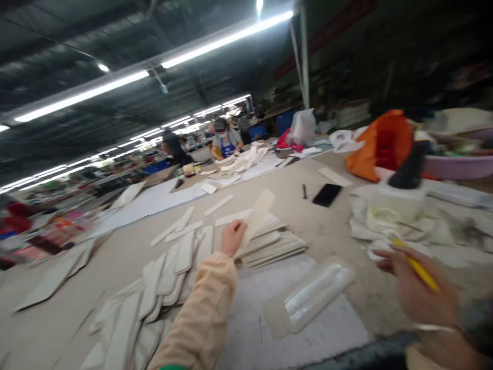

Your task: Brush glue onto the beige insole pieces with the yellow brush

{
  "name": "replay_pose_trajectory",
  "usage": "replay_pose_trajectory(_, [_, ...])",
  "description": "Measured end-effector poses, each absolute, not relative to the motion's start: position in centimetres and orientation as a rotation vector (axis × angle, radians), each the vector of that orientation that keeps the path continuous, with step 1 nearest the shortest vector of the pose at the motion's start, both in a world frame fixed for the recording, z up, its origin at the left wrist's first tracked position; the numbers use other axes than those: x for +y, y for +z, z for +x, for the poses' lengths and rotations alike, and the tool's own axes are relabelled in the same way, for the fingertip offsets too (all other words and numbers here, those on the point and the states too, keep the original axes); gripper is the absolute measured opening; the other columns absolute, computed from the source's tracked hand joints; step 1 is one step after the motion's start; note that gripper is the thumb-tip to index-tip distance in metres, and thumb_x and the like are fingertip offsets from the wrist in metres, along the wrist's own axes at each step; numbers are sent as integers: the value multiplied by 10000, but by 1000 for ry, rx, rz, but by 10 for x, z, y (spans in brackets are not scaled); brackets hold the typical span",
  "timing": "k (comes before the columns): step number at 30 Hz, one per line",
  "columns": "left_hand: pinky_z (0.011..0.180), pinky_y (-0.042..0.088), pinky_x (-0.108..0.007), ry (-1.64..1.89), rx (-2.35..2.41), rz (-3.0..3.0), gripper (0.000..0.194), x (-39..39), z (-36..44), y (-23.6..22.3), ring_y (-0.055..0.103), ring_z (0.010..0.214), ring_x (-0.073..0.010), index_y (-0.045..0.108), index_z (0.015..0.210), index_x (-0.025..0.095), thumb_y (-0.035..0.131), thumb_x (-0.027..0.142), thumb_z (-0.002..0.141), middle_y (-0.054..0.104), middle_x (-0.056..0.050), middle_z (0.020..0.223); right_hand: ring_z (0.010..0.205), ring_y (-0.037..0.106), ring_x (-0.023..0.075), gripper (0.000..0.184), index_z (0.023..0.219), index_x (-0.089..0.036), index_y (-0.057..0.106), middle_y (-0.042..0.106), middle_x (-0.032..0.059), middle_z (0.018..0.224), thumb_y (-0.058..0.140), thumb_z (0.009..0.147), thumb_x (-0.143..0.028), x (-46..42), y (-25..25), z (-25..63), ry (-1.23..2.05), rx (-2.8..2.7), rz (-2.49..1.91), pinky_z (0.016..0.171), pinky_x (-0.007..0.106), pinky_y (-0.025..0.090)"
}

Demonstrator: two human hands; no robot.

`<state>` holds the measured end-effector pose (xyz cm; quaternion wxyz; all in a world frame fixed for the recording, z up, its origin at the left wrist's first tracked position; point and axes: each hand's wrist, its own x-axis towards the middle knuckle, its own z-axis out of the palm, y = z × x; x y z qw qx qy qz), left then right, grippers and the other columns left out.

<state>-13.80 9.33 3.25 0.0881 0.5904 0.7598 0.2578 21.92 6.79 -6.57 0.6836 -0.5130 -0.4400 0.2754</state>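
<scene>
One yellow tool (420, 269), one black phone (327, 195) — many pale strips (186, 251).

Open tabletop (327, 234) between stacked strips (275, 246) and whitish tub (398, 203), phone (327, 195) beyond; clear packet (318, 294) nearer

Your tabletop (296, 177) is a broad tan surface, smudged with dark marks toward your right. Pale strips (165, 272) lie on it in front of you, overlapping like a fan, and a stack (275, 249) of them sits to their right, at the far edge of a white sheet (331, 331). Beyond the stack you have a black phone (327, 195), with a small black stick (304, 191) just left of it. At your right a crumpled cloth (442, 221) lies spread out; at your far left, larger panels (54, 282) overlap.
</scene>
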Motion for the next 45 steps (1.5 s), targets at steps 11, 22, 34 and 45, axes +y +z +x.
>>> replay_pose_trajectory(11, [536,394,-256,812,1677,1465,256,-9,-33,-39,503,590,-158,607,699,250,563,495,760,554,20,612,623,575,124,342,905,-251,417,589,-33,766,651,796,-476,59,-72,196,962,-1178,-980,592,253,477])
replay_pose_trajectory(22, [620,490,-263,750,1566,1273,479,-8,-71,-51,593,660,-134,637,1047,148,673,421,655,637,-23,752,520,457,122,320,821,-233,479,464,-55,607,679,736,-468,70,-86,195,494,-1332,-1430,546,254,372])
replay_pose_trajectory(34, [755,520,-294,724,1822,1580,249,-8,-75,-76,642,699,-158,679,957,218,618,271,721,690,8,747,529,452,152,313,803,-233,467,494,-17,633,602,786,-514,77,-100,183,498,-1501,-1438,559,275,355])
replay_pose_trajectory(45, [776,523,-309,679,1861,1861,238,-13,-75,-83,653,744,-158,673,997,194,570,252,791,706,-9,819,537,486,148,239,840,-213,492,501,-23,637,599,800,-424,84,-119,181,432,-1572,-1499,561,253,349])
